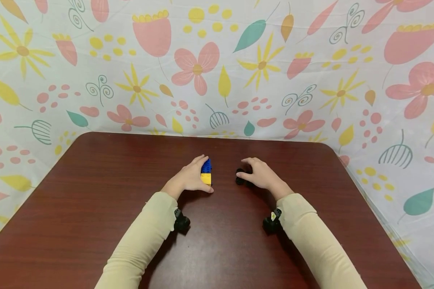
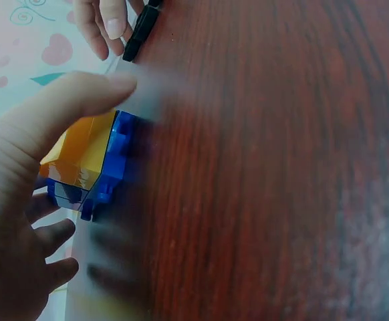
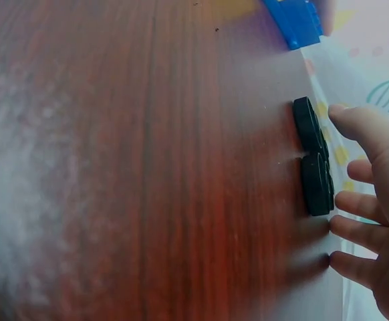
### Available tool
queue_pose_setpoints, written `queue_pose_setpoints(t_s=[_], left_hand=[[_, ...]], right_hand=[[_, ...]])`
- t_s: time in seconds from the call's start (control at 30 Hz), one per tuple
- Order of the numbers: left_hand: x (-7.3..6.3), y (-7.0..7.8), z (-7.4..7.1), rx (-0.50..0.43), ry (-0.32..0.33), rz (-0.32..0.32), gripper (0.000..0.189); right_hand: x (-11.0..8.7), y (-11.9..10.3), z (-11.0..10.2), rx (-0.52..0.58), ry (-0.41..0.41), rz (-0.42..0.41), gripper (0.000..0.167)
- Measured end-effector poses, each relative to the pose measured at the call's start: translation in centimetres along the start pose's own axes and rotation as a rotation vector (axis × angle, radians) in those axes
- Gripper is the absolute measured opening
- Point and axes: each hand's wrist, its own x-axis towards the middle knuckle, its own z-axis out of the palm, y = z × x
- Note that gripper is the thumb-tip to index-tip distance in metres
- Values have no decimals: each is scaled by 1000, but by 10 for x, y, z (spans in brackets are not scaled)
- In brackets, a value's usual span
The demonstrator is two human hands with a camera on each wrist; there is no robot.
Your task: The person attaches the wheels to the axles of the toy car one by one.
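Note:
In the head view, my left hand (image 1: 190, 176) curves around a toy-brick piece with a blue studded part (image 1: 206, 165) and a yellow part (image 1: 205, 178). The left wrist view shows the thumb above the yellow block (image 2: 91, 147) and the fingers spread loosely on its other side; no firm grip shows. My right hand (image 1: 259, 175) is beside small black toy wheels (image 1: 240, 176), partly hidden by the thumb. From the right wrist, two black wheels (image 3: 315, 184) stand side by side on the table, with the loosely bent fingers apart from them.
Both hands are over the far half of a dark red-brown wooden table (image 1: 217, 249). A white cloth with flower prints (image 1: 217, 72) hangs behind its far edge. A small black camera is strapped to each wrist, below the cream sleeves (image 1: 141, 237).

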Motion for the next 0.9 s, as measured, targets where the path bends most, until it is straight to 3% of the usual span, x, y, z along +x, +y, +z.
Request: queue_pose_setpoints(t_s=[0.57,0.9], left_hand=[[2,-5,6,-127,80,-8,110],[1,-7,8,-182,130,-3,111]], right_hand=[[2,-4,8,-13,39,11,55],[4,-12,12,-24,61,92,51]])
